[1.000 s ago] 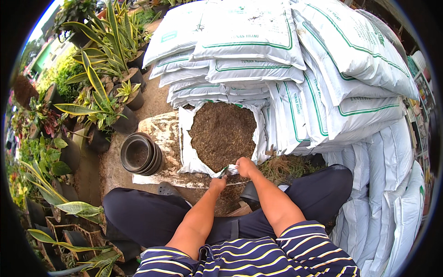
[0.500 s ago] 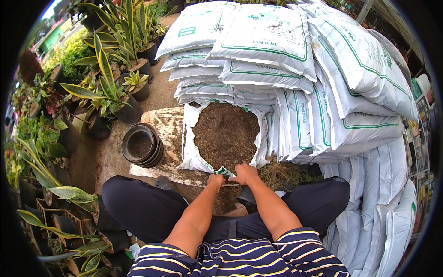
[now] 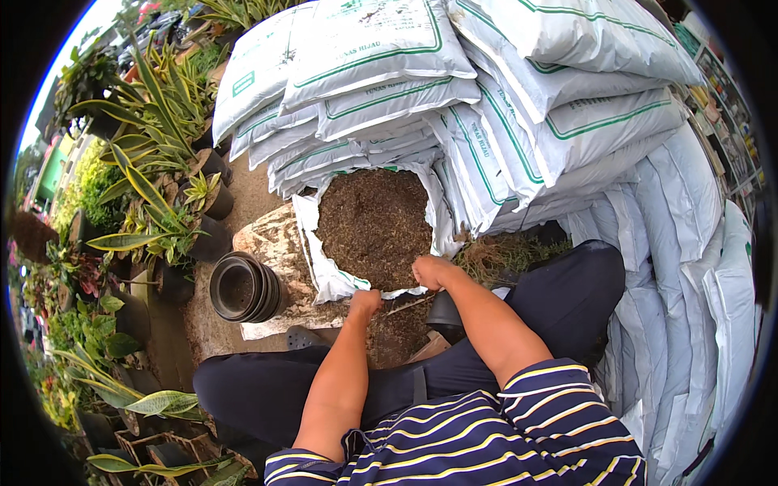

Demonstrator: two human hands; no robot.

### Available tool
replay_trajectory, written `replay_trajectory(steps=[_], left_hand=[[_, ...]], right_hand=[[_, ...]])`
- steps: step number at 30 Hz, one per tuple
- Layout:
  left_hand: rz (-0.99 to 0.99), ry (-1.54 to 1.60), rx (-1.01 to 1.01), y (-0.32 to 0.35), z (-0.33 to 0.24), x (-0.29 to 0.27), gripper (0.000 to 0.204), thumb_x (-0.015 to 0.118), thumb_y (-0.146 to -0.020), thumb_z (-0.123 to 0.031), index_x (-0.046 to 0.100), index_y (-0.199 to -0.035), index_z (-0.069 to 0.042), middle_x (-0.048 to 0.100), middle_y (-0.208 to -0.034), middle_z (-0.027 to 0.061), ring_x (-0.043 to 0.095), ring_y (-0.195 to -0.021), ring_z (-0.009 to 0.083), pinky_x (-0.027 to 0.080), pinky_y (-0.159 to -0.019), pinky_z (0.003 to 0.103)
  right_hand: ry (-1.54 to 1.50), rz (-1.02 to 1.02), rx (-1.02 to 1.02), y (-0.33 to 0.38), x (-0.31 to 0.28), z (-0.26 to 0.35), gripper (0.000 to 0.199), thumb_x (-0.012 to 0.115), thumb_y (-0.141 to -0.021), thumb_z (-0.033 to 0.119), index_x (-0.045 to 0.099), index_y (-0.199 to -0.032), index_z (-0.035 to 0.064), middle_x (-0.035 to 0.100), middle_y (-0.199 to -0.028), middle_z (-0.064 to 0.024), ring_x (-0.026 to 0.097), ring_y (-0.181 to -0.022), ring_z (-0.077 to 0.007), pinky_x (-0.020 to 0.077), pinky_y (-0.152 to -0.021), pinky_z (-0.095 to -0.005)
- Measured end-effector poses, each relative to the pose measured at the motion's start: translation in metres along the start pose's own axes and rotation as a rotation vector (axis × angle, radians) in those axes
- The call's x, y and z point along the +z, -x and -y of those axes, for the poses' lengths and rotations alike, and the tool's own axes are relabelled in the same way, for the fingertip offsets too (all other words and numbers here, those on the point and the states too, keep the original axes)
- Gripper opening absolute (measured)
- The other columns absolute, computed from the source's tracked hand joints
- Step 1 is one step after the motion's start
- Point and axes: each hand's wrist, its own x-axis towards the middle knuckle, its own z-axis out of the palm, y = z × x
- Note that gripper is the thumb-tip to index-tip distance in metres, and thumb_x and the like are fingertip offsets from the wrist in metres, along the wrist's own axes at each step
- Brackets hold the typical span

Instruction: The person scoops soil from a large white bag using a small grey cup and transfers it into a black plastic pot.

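Between the person's knees, an open white sack of dark potting soil lies with its mouth toward the body, and both hands are at its near rim. Each seems clenched on the rolled plastic edge, the left hand at the lower lip and the right hand just beside it, though the fingers curl out of sight, so the exact grip is hard to tell. Doing this well probably means pulling the edge evenly with both hands, keeping the mouth wide and the lip low so soil does not spill onto the ground. A nested stack of black plastic pots lies near on the left, and filled white sacks are piled behind.
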Motion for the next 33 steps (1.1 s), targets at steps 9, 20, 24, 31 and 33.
replay_trajectory(steps=[9, 20, 24, 31, 33], left_hand=[[0.116, 0.189, -0.004, 0.015, -0.022, 0.013, 0.025, 0.058, -0.097, -0.018, 0.071, -0.089, 0.001, 0.07, -0.076, 0.0087, 0.065, -0.062, 0.0179, 0.046, -0.054, 0.034], [0.112, 0.425, -0.001, 0.033, -0.072, 0.004, 0.023, 0.054, -0.104, -0.021, 0.063, -0.091, -0.005, 0.065, -0.079, 0.0064, 0.066, -0.075, 0.0184, 0.049, -0.064, 0.03], [0.072, 0.376, 0.238, 0.012, -0.063, -0.017, 0.012, 0.06, -0.101, -0.006, 0.065, -0.1, 0.004, 0.068, -0.091, 0.0105, 0.067, -0.073, 0.0218, 0.057, -0.07, 0.033], [-0.164, -0.352, 0.361, 0.051, -0.138, -0.032, 0.017, 0.063, -0.092, 0.001, 0.072, -0.106, 0.003, 0.074, -0.088, 0.013, 0.072, -0.082, 0.0207, 0.057, -0.072, 0.035], [-0.213, -0.349, 0.517, 0.046, -0.134, -0.041, 0.019, 0.063, -0.088, -0.002, 0.074, -0.105, 0.001, 0.075, -0.088, 0.0151, 0.074, -0.083, 0.0253, 0.057, -0.075, 0.037]], right_hand=[[0.105, 0.284, 0.235, 0.05, -0.002, -0.005, 0.049, 0.088, -0.078, 0.026, 0.076, -0.119, 0.0027, 0.069, -0.135, -0.0167, 0.062, -0.13, -0.0371, 0.0531, -0.101, -0.0522], [0.132, 0.452, 0.175, 0.031, 0.012, -0.015, 0.097, 0.086, -0.065, 0.045, 0.055, -0.147, 0.0067, 0.063, -0.142, -0.0182, 0.066, -0.122, -0.0343, 0.0554, -0.097, -0.0454], [-0.159, 0.335, 0.164, 0.026, -0.064, 0.001, 0.094, 0.083, -0.067, 0.048, 0.057, -0.147, 0.005, 0.062, -0.143, -0.02, 0.063, -0.127, -0.0341, 0.0517, -0.102, -0.0429], [-0.556, -0.564, 0.209, 0.015, -0.107, -0.032, 0.104, 0.086, -0.07, 0.043, 0.039, -0.157, 0.0098, 0.047, -0.151, -0.031, 0.049, -0.138, -0.0445, 0.046, -0.112, -0.0459], [-0.603, -0.799, 0.182, 0.014, -0.102, -0.016, 0.1, 0.087, -0.073, 0.039, 0.037, -0.156, 0.0121, 0.045, -0.148, -0.0322, 0.05, -0.135, -0.0484, 0.0461, -0.111, -0.0508]])
